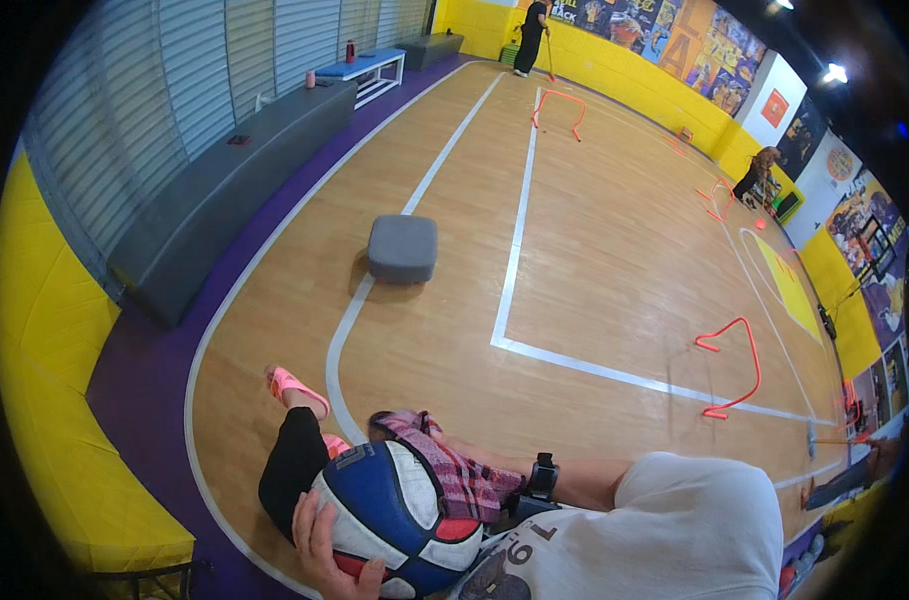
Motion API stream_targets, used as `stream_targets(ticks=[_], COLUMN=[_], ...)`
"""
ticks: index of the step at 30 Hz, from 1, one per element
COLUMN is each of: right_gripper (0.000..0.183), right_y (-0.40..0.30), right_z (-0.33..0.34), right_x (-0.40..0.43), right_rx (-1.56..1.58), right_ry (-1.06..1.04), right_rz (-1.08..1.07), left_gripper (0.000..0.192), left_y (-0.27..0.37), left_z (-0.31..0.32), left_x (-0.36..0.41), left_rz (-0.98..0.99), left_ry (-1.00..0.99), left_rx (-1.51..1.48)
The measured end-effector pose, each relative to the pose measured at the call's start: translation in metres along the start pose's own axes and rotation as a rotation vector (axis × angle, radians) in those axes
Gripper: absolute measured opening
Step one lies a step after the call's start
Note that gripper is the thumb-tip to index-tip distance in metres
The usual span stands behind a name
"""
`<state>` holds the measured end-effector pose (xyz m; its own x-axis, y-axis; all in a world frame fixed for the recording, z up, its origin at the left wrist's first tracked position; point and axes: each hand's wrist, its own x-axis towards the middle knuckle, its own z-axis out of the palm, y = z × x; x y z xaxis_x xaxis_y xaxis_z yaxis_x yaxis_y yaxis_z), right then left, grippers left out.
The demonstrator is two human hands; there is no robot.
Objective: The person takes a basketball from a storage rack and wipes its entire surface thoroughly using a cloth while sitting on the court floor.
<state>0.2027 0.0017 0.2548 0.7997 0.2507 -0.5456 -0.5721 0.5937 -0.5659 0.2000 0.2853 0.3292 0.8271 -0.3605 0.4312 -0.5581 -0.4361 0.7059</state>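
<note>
My left hand [325,541] is spread against a red, white and blue basketball [394,517], its thumb and fingers on the near side. The ball rests against my lap, over my black-trousered leg [293,469]. My right hand [384,426] is beyond the ball, mostly hidden by a pink and black plaid cloth [462,474] that it appears to hold. The cloth hangs along the ball's upper side. A dark watch [544,476] sits on my right wrist. One foot in a pink sandal [297,390] shows past the ball.
A grey cushioned stool [403,249] stands on the wood-look court [612,247]. Orange hurdles [754,367] stand on the court. A grey padded bench [237,187] lines the shutters. One person [531,37] holds a broom; another [754,176] bends near the far wall.
</note>
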Motion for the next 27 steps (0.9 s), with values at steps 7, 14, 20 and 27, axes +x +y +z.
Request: stream_targets(ticks=[7, 14, 20, 27], right_gripper=[0.056, 0.06, 0.059, 0.055], right_y=[-0.042, -0.029, 0.003, -0.053], right_z=[0.059, 0.01, -0.009, 0.03], right_x=[-0.026, 0.002, 0.01, -0.022], right_rx=[-1.395, -0.895, -0.304, -0.814], right_ry=[-0.417, -0.315, -0.081, -0.139], right_rz=[-1.321, -0.741, -0.176, -0.532], left_gripper=[0.086, 0.089, 0.098, 0.102], left_y=[-0.015, 0.003, -0.034, -0.031], left_z=[-0.007, 0.002, 0.012, 0.001], left_x=[-0.017, 0.004, -0.019, -0.039], left_rz=[-0.065, 0.013, -0.177, -0.3], left_ry=[0.06, -0.071, -0.03, -0.038], left_rx=[-0.198, 0.028, -0.361, -0.473])
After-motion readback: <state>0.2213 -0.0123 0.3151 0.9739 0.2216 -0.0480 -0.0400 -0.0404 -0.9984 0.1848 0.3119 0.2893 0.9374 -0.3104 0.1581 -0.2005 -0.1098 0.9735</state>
